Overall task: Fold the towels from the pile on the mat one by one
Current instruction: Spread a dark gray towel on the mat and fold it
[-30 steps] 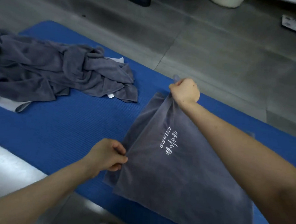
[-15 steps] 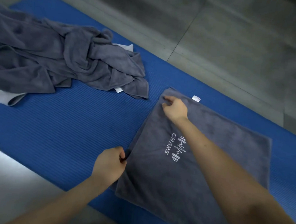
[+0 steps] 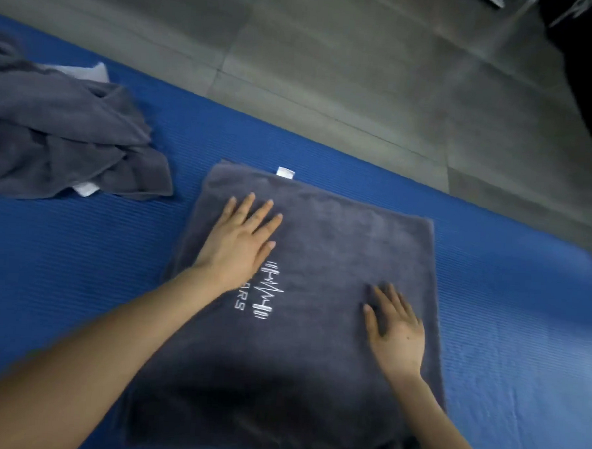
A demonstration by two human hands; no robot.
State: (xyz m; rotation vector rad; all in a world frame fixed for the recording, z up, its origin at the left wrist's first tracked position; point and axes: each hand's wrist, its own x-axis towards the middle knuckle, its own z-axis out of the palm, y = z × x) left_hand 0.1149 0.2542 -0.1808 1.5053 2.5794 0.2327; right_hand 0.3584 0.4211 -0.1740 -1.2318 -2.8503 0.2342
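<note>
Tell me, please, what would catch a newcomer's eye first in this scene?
The grey towel with white stitched lettering lies flat in the middle of the blue mat, with the left hand and the right hand pressed flat on it. A crumpled pile of grey towels sits at the mat's left.

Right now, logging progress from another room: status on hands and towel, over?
Left hand and right hand open, flat on folded towel. Towel lying on blue mat. Unfolded pile to its left, not touching.
</note>
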